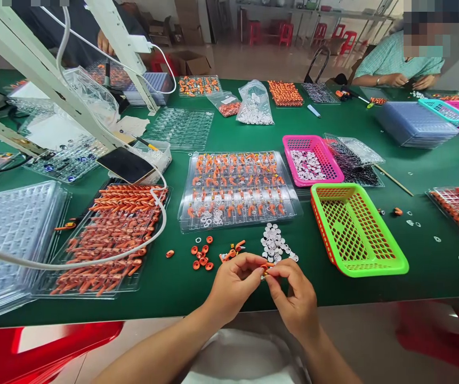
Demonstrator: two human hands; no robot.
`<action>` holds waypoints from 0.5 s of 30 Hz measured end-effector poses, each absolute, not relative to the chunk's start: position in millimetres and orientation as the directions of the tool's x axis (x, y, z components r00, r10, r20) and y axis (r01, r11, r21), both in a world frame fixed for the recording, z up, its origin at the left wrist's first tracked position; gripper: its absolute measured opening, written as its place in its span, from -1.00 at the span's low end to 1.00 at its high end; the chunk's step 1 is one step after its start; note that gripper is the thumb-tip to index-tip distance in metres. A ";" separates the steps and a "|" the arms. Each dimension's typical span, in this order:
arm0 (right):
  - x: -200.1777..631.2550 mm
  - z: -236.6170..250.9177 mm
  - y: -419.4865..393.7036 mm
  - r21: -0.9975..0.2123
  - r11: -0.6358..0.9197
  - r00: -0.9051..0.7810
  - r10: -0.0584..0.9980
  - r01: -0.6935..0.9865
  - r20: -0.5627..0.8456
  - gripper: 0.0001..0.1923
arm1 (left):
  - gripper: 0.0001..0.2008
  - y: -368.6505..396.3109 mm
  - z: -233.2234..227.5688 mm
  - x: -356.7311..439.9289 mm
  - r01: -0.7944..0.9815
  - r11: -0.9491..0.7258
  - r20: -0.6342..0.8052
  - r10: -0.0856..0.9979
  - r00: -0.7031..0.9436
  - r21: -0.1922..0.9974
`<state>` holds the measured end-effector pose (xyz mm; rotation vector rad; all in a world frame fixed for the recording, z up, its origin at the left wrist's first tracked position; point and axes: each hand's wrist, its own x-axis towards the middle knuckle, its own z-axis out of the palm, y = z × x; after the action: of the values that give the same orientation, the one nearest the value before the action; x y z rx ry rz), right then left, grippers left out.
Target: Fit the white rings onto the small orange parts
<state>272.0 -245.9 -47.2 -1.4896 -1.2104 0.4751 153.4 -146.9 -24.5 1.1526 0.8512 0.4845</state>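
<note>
Green bench [245,136] in a workroom, with a clear tray [249,220] of orange parts as the landmark. On the near side of the tray, off the right half of its near edge, a small orange piece [268,264] is held between the fingertips of 2 bare hands. The left hand [233,282] pinches it from the left; the right hand [295,296] meets it from the right, thumb and forefinger drawn close together. As far as it shows, the piece's long axis runs roughly parallel to the tray's near edge; fingers hide the rest. White discs [272,242] lie between piece and tray, just beyond the fingertips and nearer the right hand. Orange cups [200,255] lie off the left part of the tray's near edge, nearer the left hand, with an orange-and-yellow cluster [233,249] between cups and discs. Right of the tray sits a lime-green basket [373,271], apart from the right hand.
</note>
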 end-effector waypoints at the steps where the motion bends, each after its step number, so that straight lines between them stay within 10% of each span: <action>1: 272.1 -47.1 -245.9 -0.890 0.140 0.376 0.870 0.434 0.320 -0.82 | -0.90 -146.9 -25.2 153.4 0.087 0.347 -0.326 0.728 0.603 0.934; 15: 274.6 -48.1 -242.6 -0.968 0.008 0.487 0.864 0.250 0.133 -0.95 | -0.84 -148.3 -30.1 149.4 0.074 0.358 -0.321 0.702 0.636 0.931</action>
<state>274.6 -242.6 -48.1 -1.5287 -1.0069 0.6366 149.4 -148.3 -30.1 1.1536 0.8120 0.4680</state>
